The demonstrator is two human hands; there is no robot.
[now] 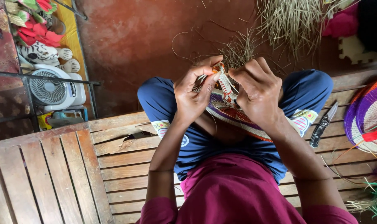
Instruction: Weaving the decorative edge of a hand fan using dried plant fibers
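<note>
Slatted wooden bench (114, 166), reddish floor beyond.
Your left hand (193, 93) and right hand (259, 91), both closed, pinch the striped coiled woven basket (230, 108); keep strands taut.

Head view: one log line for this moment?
left hand pinching coil | right hand gripping woven basket | knife on bench

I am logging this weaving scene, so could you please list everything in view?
woven disc: one, purple, white and orange, on the lap under both hands
dry grass: one heap, straw-coloured, on the floor at top
folding knife: one, black and silver, on the bench at right
woven basket: one, purple and orange, right edge
fan: one, white, on the floor at left
bench: one, brown wooden slats
left hand: pinching the disc's rim
right hand: gripping the same rim
</note>
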